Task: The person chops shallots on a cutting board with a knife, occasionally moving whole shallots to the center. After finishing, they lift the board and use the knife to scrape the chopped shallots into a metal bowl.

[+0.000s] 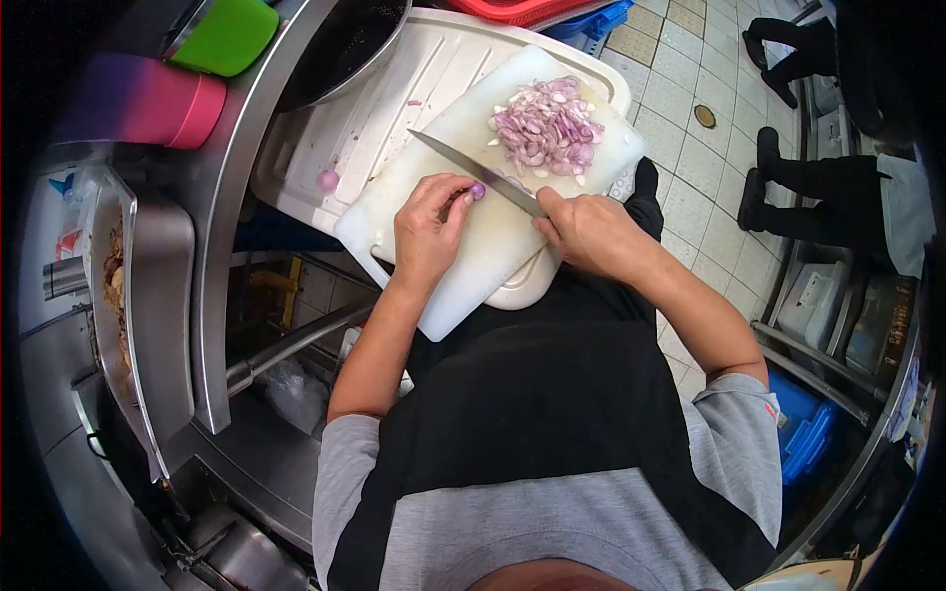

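Observation:
My left hand (431, 219) pinches a small purple shallot (477, 190) against a white cutting board (394, 217). In my right hand (589, 229) is the handle of a kitchen knife (463, 161), its long blade lying slantwise across the board beside the shallot. A few slices lie close to the blade's far side. Beyond the knife, a heap of sliced shallots (548, 128) covers the board's far right part. One whole shallot (327, 179) sits on the pale plastic lid (340, 128) under the board, to the left.
A dark metal bowl (345, 49) stands at the back left. A steel counter (219, 227) runs along the left, with a green container (225, 37), a pink container (197, 108) and a steel food pan (163, 295). Two other people's legs (828, 197) show at right on the tiled floor (705, 187).

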The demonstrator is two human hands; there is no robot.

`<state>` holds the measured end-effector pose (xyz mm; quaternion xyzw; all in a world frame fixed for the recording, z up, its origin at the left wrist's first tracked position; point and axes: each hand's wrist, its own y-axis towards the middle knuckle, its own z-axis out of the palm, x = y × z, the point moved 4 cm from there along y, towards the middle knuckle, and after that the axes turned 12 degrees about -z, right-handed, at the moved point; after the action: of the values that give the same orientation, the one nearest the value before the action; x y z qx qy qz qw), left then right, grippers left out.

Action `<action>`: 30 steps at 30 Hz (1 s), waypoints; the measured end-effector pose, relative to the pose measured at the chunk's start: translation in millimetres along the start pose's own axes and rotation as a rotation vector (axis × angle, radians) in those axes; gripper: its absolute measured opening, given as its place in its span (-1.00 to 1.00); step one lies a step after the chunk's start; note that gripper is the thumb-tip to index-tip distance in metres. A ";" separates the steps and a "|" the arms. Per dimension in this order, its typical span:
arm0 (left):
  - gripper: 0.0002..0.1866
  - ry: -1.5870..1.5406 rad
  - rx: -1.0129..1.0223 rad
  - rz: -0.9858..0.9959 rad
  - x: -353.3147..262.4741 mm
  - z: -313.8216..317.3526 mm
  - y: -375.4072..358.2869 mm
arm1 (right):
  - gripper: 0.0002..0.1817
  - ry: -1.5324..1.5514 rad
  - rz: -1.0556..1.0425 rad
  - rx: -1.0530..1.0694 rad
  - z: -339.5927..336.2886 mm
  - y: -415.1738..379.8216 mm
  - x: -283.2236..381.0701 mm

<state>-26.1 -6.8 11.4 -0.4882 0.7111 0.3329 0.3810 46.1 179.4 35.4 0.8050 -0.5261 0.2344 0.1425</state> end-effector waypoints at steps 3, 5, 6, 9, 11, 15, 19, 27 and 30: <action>-0.83 0.035 -0.010 0.030 2.1 0.2 0.2 | -0.74 -0.046 -0.004 0.017 -12.4 -3.7 6.7; -0.83 0.036 -0.012 0.026 1.2 -0.2 0.4 | -0.75 -0.039 -0.007 0.031 -24.7 -11.7 15.1; -0.82 0.039 -0.011 0.025 0.2 -0.3 0.7 | -0.75 -0.032 -0.008 0.041 -27.3 -15.1 17.3; -0.83 0.058 0.018 -0.001 -1.0 -0.3 0.6 | -0.75 -0.017 0.016 0.067 -23.9 -20.0 15.8; -0.83 0.052 0.005 0.018 -0.1 0.2 1.0 | -0.75 -0.009 0.010 0.053 -19.1 -13.5 16.1; -0.82 0.039 -0.002 0.014 -0.2 -0.1 0.2 | -0.75 -0.004 -0.051 -0.023 11.4 13.4 4.8; -0.82 0.047 -0.012 0.038 0.0 -0.2 -0.7 | -0.73 -0.018 -0.071 -0.050 12.7 13.8 2.1; -0.83 0.029 -0.011 0.039 -0.5 0.6 -1.4 | -0.74 -0.063 0.015 0.090 -27.5 -17.9 24.0; -0.83 0.003 -0.014 0.033 1.7 0.9 -1.4 | -0.74 -0.052 0.004 0.091 -24.6 -17.6 22.6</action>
<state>-25.0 -7.2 9.4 -0.4795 0.7173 0.3435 0.3709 64.2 180.6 68.5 0.8154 -0.5201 0.2371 0.0916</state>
